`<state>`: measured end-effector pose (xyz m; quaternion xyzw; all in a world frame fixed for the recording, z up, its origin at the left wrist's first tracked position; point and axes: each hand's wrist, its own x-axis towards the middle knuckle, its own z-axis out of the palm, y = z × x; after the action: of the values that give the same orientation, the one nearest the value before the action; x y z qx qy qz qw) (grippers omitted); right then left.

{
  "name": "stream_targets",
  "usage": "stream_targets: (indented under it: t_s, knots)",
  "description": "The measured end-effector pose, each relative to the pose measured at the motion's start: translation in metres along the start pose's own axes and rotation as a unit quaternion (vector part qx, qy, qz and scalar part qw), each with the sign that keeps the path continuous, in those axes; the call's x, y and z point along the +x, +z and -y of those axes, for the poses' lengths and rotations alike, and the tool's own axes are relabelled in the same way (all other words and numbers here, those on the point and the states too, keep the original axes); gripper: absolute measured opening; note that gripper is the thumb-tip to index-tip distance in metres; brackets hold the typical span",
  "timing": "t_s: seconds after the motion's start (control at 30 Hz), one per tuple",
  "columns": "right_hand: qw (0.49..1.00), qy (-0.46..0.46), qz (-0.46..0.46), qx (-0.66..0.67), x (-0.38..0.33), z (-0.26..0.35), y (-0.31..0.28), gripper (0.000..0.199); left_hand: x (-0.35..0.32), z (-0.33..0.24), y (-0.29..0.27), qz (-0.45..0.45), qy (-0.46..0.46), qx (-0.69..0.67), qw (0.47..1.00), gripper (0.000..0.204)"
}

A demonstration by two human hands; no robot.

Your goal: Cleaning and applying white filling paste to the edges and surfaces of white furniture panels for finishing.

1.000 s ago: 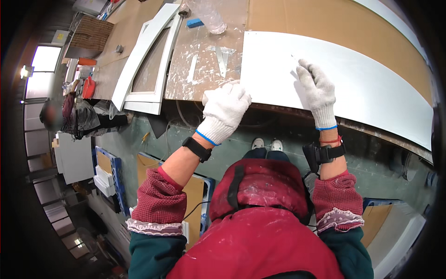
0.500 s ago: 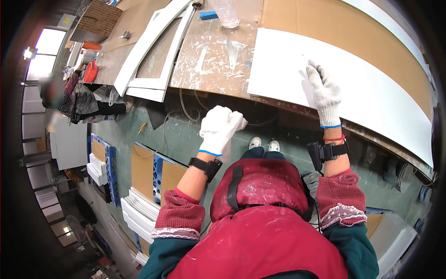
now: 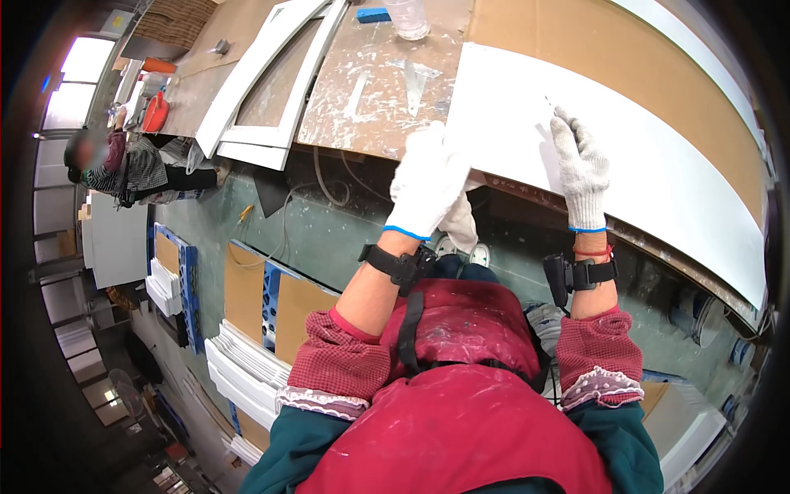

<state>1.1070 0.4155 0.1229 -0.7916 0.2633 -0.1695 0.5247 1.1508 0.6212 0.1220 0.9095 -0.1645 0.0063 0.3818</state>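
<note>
My left hand (image 3: pixel 426 181), in a white knitted glove, hovers at the front edge of the workbench (image 3: pixel 374 99). An off-white cloth (image 3: pixel 461 221) hangs from it; motion blurs its fingers. Over a long white panel (image 3: pixel 617 140) on the bench, my right hand (image 3: pixel 580 169), also gloved, is closed in a pinch. A tiny thin tip shows past its fingertips, too small to name. The panel lies flat on brown board (image 3: pixel 568 31), its near edge along the bench front.
White frames (image 3: pixel 288 136) lie left on the bench, overhanging its edge. Nearby are a putty knife (image 3: pixel 414 86), a clear plastic cup (image 3: pixel 409 18) and a blue block (image 3: pixel 373 15). Stacked white panels (image 3: pixel 239 370) stand behind me at left. Another person (image 3: pixel 123 165) works far left.
My left hand has moved right and up toward the panel's left end, and the cloth now hangs in sight below it. My right hand has stayed nearly in place over the panel.
</note>
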Motion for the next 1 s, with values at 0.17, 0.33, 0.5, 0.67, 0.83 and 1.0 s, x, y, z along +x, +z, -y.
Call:
stream_targets:
  t_s: [0.17, 0.33, 0.5, 0.67, 0.83, 1.0]
  knots:
    - [0.999, -0.049, 0.008, 0.004, 0.000, -0.005, 0.001, 0.038, -0.006, 0.019, 0.020, 0.048, 0.045, -0.016, 0.998, 0.039]
    - [0.999, -0.007, 0.008, 0.035, 0.001, -0.004, 0.000, 0.036, 0.003, 0.016, 0.019, 0.065, -0.155, -0.113, 0.979, 0.033]
    - [1.000, -0.010, -0.013, 0.012, 0.003, -0.005, 0.001, 0.035, 0.008, 0.015, 0.016, 0.082, -0.205, -0.233, 0.947, 0.036]
    - [1.000, -0.005, -0.008, 0.011, 0.005, 0.000, 0.004, 0.035, 0.007, 0.045, 0.024, -0.005, 0.042, -0.075, 0.996, 0.033]
    - [1.000, -0.005, -0.015, -0.011, 0.006, -0.007, 0.004, 0.036, 0.013, 0.059, 0.005, 0.084, -0.381, -0.592, 0.705, 0.029]
    - [0.999, -0.025, -0.029, -0.024, 0.002, -0.011, 0.002, 0.035, -0.018, 0.065, -0.013, 0.049, -0.387, -0.576, 0.719, 0.025]
